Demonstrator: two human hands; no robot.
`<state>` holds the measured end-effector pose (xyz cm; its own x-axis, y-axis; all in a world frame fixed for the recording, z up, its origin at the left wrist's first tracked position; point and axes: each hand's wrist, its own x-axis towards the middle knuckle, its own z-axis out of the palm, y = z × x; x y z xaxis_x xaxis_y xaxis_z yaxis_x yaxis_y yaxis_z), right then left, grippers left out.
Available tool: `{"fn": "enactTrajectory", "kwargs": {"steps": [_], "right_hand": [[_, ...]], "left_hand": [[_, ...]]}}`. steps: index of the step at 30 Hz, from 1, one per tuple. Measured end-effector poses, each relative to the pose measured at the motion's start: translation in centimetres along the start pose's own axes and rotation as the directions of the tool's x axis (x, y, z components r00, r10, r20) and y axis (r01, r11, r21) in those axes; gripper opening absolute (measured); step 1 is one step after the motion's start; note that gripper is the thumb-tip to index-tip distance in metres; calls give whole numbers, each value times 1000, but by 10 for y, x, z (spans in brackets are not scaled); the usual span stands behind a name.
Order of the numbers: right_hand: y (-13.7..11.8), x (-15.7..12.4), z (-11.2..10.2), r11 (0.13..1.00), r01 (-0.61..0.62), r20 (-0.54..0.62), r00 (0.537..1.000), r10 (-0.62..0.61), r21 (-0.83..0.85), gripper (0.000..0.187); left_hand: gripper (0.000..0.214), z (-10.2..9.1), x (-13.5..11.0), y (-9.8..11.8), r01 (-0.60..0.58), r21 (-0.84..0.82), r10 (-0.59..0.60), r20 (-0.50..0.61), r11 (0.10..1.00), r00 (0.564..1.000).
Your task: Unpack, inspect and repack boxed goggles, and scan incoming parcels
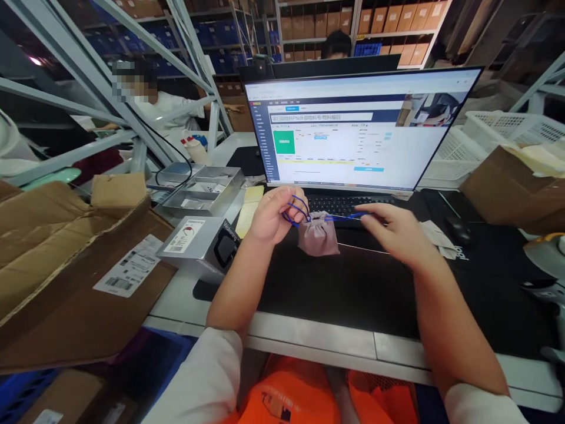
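A small grey-pink drawstring pouch point(318, 235) hangs above the black desk mat point(353, 288), in front of the keyboard point(342, 205). My left hand point(272, 215) is closed, with the pouch's blue cord point(296, 210) looped round its fingers. My right hand point(392, 231) pinches the other end of the blue cord and pulls it sideways to the right. The cord runs taut between the two hands, and the pouch's mouth is gathered shut.
A monitor point(357, 126) stands behind the keyboard. A grey box point(198, 241) and metal trays point(200, 191) lie at left, next to large open cardboard point(66, 265). A mouse point(457, 228), a carton point(507, 188) and white baskets point(507, 132) are at right. Two other people sit behind.
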<state>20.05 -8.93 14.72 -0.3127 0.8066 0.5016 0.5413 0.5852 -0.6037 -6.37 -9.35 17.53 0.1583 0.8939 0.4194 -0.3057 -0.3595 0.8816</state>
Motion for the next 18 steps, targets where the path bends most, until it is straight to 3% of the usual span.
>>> {"fn": "enactTrajectory", "kwargs": {"steps": [2,5,8,10,14,16,18], "right_hand": [[-14,-3,13,997,80,103,992,-79,-6,48],[-35,-6,34,981,184,204,960,-193,66,72],[-46,-7,46,976,206,239,946,-219,77,38],[-48,-6,47,983,181,283,942,-183,32,20],[-45,-4,31,992,127,381,917,-119,4,20],[-40,-3,14,995,95,342,935,-92,9,19],[-30,-4,-10,1000,25,187,982,-22,-13,21]], "left_hand": [[61,2,-6,2,41,63,-47,94,997,994],[53,7,-14,6,38,307,-116,239,951,964],[55,14,-21,8,-90,450,-65,319,889,945],[54,17,-23,6,-140,423,12,290,895,957],[52,21,-18,-12,-121,213,85,171,969,982],[59,21,-8,-28,-101,100,91,101,990,991],[64,21,3,-48,-122,113,120,28,986,992]]}}
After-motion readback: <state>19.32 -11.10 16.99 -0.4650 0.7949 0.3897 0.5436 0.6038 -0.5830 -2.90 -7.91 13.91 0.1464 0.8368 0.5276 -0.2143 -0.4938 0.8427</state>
